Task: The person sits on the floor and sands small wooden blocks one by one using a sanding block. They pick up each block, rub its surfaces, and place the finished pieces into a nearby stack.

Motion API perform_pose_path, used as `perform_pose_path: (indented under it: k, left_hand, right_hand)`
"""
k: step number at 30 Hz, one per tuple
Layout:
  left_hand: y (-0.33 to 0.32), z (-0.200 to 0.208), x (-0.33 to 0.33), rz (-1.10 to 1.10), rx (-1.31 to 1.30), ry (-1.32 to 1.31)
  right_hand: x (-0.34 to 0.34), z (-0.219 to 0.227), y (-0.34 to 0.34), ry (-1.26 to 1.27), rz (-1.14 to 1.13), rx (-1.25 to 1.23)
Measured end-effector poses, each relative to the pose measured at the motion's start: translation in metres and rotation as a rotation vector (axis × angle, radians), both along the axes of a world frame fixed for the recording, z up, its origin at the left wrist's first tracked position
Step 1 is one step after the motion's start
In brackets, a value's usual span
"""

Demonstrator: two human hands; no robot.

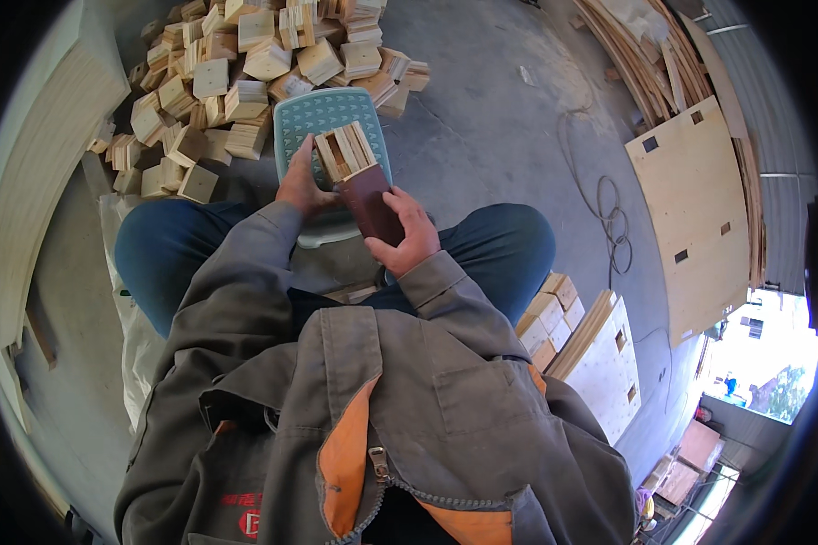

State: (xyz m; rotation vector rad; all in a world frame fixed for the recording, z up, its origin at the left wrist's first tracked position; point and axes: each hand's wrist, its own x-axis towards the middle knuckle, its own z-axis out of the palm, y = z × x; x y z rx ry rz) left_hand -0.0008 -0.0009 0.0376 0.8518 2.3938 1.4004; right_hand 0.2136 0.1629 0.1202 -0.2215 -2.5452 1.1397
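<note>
Between my knees, my left hand is closed round the left side of a layered plywood block, which has a gap between its layers. My right hand grips a reddish-brown rectangular block with a flat, plain face. The brown block's far end meets the near end of the plywood block; whether the two are joined I cannot tell. Both are held over a pale blue-green plastic stool with a patterned top. Some of my fingers are hidden under the blocks.
A large heap of plywood blocks lies beyond the stool to the left. Stacked sheets stand at the far left. On the right are a cable, a leaning notched plywood panel, and stacked blocks beside smaller boards.
</note>
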Motion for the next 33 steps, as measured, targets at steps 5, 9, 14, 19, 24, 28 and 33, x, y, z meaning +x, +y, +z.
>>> perform_pose_path:
  k: [5,9,14,19,24,28,33]
  left_hand:
    - [0.017,0.011,-0.001,0.021,-0.004,-0.014]
    - [0.017,-0.005,-0.004,0.069,0.053,0.003]
    - [0.022,0.025,0.003,0.074,0.058,-0.038]
    - [0.020,0.023,0.005,0.095,0.036,0.041]
    - [0.020,0.045,0.010,0.101,-0.005,-0.060]
    - [0.022,0.037,0.009,0.097,-0.057,-0.083]
    - [0.029,0.027,0.012,0.186,-0.001,-0.038]
  right_hand:
    - [-0.003,-0.004,-0.003,-0.035,-0.023,0.077]
    - [-0.013,-0.003,-0.011,-0.031,-0.002,0.117]
    - [-0.014,-0.002,-0.010,-0.005,-0.007,0.204]
    - [-0.011,-0.003,-0.009,0.001,-0.016,0.235]
    - [-0.014,-0.002,-0.007,-0.021,-0.002,0.257]
    - [-0.021,0.001,-0.005,-0.023,0.003,0.317]
    - [-0.038,0.006,-0.003,-0.027,0.005,0.373]
